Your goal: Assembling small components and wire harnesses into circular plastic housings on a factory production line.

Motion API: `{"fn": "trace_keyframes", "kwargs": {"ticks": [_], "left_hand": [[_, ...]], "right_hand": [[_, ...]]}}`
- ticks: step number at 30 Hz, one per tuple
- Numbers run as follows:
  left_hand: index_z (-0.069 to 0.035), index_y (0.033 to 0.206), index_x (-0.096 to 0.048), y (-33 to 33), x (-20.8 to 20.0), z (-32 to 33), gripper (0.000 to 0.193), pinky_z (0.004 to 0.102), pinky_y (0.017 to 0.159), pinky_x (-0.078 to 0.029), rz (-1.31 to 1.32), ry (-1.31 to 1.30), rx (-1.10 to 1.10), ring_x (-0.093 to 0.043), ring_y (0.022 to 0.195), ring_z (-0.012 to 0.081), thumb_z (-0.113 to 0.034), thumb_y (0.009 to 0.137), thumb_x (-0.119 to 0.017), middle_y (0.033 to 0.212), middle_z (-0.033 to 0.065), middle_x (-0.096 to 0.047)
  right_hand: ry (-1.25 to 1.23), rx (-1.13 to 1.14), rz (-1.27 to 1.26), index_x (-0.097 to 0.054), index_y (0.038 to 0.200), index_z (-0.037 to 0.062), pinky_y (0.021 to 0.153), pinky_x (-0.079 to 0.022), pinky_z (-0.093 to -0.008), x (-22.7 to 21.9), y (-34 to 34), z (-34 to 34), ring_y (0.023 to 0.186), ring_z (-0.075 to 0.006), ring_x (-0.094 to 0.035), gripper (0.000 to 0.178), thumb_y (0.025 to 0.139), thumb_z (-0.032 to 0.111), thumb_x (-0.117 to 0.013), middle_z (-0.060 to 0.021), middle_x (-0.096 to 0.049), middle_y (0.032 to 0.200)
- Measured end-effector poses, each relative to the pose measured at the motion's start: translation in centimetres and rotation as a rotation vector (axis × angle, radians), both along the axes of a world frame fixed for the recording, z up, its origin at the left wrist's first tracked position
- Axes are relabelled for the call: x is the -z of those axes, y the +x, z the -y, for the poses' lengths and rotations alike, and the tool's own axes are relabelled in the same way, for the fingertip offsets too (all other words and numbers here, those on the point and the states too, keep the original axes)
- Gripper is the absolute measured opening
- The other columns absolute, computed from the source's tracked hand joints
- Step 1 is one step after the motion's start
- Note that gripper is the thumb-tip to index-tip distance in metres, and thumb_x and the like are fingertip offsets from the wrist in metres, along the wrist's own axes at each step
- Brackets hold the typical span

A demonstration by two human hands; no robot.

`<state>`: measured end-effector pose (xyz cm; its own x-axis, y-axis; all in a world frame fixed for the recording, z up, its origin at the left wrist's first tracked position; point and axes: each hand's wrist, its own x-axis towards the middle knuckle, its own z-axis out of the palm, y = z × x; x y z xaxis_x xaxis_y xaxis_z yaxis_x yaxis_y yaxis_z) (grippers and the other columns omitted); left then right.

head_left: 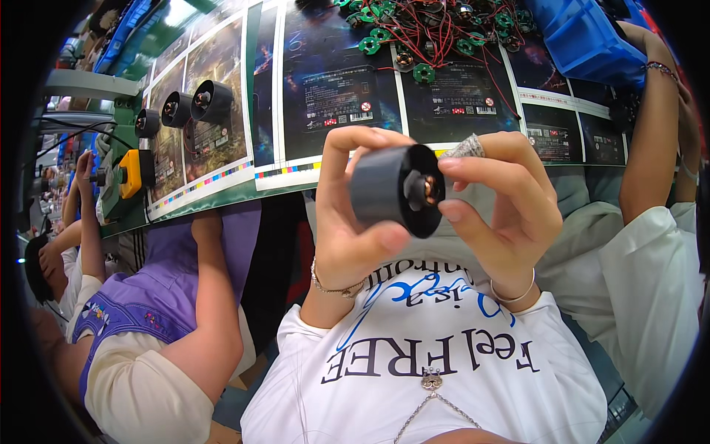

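My left hand (342, 222) is wrapped round a dark grey cylindrical housing (379, 191), held above my lap at the table's front edge. Its open end faces right, showing a small motor with copper windings (430, 190) inside. My right hand (512, 196) is beside that end, thumb and fingers curled toward the motor with a gap between their tips. Whether those tips touch the rim is hard to tell. A grey wrap (464, 148) covers one right fingertip.
Three similar black housings (211, 101) stand in a row at the left on printed sheets (333, 96). Green circuit boards with red wires (436, 33) are heaped at the back. Right of them is a blue bin (584, 41) with a co-worker's arm (651, 140). Another person sits at the left, near a yellow-and-black device (133, 174).
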<state>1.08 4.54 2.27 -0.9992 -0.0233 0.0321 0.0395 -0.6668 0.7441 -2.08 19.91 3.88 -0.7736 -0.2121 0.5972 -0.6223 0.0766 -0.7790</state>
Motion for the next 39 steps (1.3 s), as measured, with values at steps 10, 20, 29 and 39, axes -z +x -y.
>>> {"fn": "trace_keyframes", "kwargs": {"ticks": [10, 20, 29, 39], "left_hand": [[-0.012, 0.113, -0.05, -1.2, 1.6, 0.1, 0.06, 0.043, 0.093, -0.051, -0.541, -0.51, -0.412, -0.062, 0.109, 0.0324, -0.018, 0.066, -0.087, 0.12, 0.0138, -0.06], [-0.009, 0.119, -0.059, -0.1, 0.6, 1.4, 0.062, 0.0355, 0.078, -0.056, -0.632, -1.218, -0.464, -0.064, 0.1, 0.024, -0.001, 0.064, -0.085, 0.116, 0.0147, -0.066], [-0.007, 0.14, -0.04, 0.8, -0.9, 1.4, 0.091, 0.0207, 0.053, -0.05, -0.611, -0.842, -0.225, -0.063, 0.074, 0.0162, 0.006, 0.061, -0.083, 0.125, 0.0229, -0.06], [-0.006, 0.119, -0.064, 0.8, -1.1, 1.8, 0.065, 0.0217, 0.056, -0.051, -0.286, -1.267, -0.382, -0.06, 0.065, 0.0107, 0.002, 0.058, -0.084, 0.107, 0.0105, -0.071]], "right_hand": [[-0.133, -0.153, 0.175, -0.063, 0.114, 0.0045, 0.068, -0.047, -0.0237, 0.2, 1.0, 1.7, 0.08, -0.0144, -0.051, 0.053, 0.066, 0.011, -0.085, -0.009, -0.054, 0.111], [-0.419, -0.216, 0.42, -0.061, 0.105, 0.0043, 0.078, -0.049, -0.0279, 1.3, 0.3, 0.9, 0.095, -0.021, -0.057, 0.046, 0.064, 0.003, -0.083, -0.0117, -0.053, 0.122], [0.196, -0.118, 0.108, -0.065, 0.093, 0.0085, 0.088, -0.049, -0.0359, 1.6, -1.0, -1.0, 0.108, -0.0289, -0.057, 0.037, 0.06, 0.0, -0.079, -0.0168, -0.058, 0.124], [0.471, 0.126, -0.408, -0.068, 0.099, 0.0122, 0.08, -0.049, -0.033, 2.2, -0.2, 2.5, 0.101, -0.0259, -0.058, 0.032, 0.07, 0.001, -0.073, -0.0114, -0.057, 0.124]]}}
